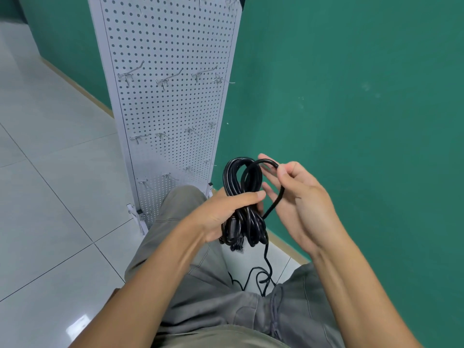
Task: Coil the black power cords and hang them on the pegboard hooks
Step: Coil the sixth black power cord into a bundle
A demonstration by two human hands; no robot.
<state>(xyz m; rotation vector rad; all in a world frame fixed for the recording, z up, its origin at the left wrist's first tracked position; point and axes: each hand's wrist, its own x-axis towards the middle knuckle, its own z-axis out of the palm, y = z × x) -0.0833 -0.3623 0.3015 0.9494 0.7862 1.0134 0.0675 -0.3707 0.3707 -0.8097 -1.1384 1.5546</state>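
Observation:
A black power cord is bundled into a coil of several loops in front of me. My left hand grips the coil round its middle, thumb across the front. My right hand pinches a single loop of the same cord at its top, just right of the coil. A loose tail of the cord hangs down to the floor between my knees. The white pegboard stands ahead on the left, carrying rows of bare metal hooks.
A green wall runs behind and to the right of the pegboard. Pale floor tiles spread to the left. My legs in grey trousers fill the lower middle, close to the pegboard's feet.

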